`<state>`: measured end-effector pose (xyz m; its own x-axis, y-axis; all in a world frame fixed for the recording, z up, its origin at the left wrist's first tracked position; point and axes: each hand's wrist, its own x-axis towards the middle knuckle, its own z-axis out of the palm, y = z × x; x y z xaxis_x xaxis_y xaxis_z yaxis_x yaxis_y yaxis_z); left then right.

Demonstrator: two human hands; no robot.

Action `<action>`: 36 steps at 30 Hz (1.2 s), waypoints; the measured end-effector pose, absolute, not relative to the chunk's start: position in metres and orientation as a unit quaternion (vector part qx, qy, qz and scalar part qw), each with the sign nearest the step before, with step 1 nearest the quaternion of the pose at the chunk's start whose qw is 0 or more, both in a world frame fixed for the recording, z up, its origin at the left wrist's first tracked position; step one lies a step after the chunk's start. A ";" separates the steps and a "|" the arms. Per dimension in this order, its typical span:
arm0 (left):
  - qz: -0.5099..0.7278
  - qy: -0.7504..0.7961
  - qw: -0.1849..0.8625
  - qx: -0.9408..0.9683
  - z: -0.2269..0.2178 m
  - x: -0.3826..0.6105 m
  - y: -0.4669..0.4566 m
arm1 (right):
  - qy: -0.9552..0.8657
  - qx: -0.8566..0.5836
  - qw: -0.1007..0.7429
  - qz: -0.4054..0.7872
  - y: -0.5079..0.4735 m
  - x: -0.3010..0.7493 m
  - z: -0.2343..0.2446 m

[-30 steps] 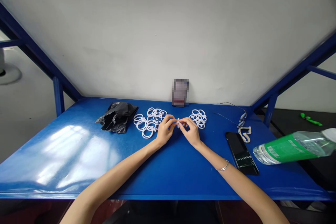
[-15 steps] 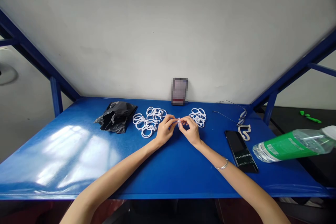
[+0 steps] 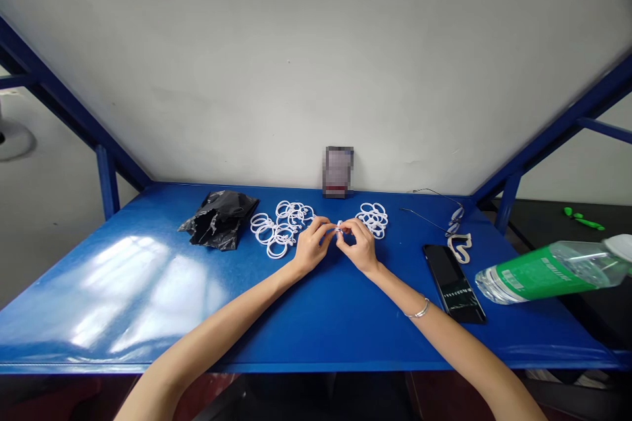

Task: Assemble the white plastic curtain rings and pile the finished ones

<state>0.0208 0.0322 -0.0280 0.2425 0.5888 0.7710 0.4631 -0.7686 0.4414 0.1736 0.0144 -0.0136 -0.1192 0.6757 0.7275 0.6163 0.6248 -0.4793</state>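
Over the middle of the blue table [image 3: 316,322], my left hand [image 3: 311,247] and my right hand [image 3: 360,247] meet fingertip to fingertip. Both pinch one small white plastic ring [image 3: 339,226], which the fingers mostly hide. Just left of my left hand lies a loose heap of white rings [image 3: 277,248], with small tabs on some of them. A smaller pile of similar rings [image 3: 374,217] sits right behind my right hand.
A crumpled black plastic bag [image 3: 222,217] lies at left. A blurred upright card [image 3: 338,172] leans on the wall. To the right are eyeglasses [image 3: 455,220], a phone [image 3: 453,283], a white curved piece [image 3: 461,250] and a green-labelled bottle [image 3: 548,273]. Blue beams [image 3: 563,125] slope up both sides.
The small white ring between my fingertips has turned slightly, showing a little differently. Both hands stay in almost the same place, and the piles are unchanged.
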 end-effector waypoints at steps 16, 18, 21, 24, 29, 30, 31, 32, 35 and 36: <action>0.515 0.334 0.034 0.789 -0.026 0.021 0.032 | -0.755 -0.429 0.495 0.012 0.013 0.173 -0.015; 0.509 0.338 0.036 0.791 -0.026 0.021 0.031 | -0.753 -0.432 0.496 0.019 0.013 0.173 -0.014; 0.502 0.341 0.048 0.793 -0.026 0.021 0.030 | -0.749 -0.432 0.502 0.025 0.013 0.173 -0.014; 0.497 0.341 0.066 0.795 -0.026 0.020 0.029 | -0.746 -0.435 0.504 0.011 0.014 0.173 -0.014; 0.497 0.339 0.093 0.793 -0.029 0.021 0.030 | -0.743 -0.435 0.510 -0.001 0.013 0.173 -0.013; 0.498 0.337 0.096 0.793 -0.029 0.021 0.031 | -0.743 -0.434 0.510 0.000 0.013 0.173 -0.012; 0.498 0.335 0.098 0.794 -0.030 0.021 0.031 | -0.743 -0.434 0.509 0.003 0.013 0.173 -0.012; 0.498 0.333 0.100 0.794 -0.030 0.021 0.032 | -0.744 -0.436 0.507 0.005 0.013 0.173 -0.012; 0.498 0.329 0.100 0.796 -0.030 0.021 0.032 | -0.744 -0.439 0.503 0.009 0.013 0.173 -0.013; 0.497 0.328 0.101 0.797 -0.030 0.020 0.032 | -0.744 -0.437 0.505 0.009 0.013 0.173 -0.013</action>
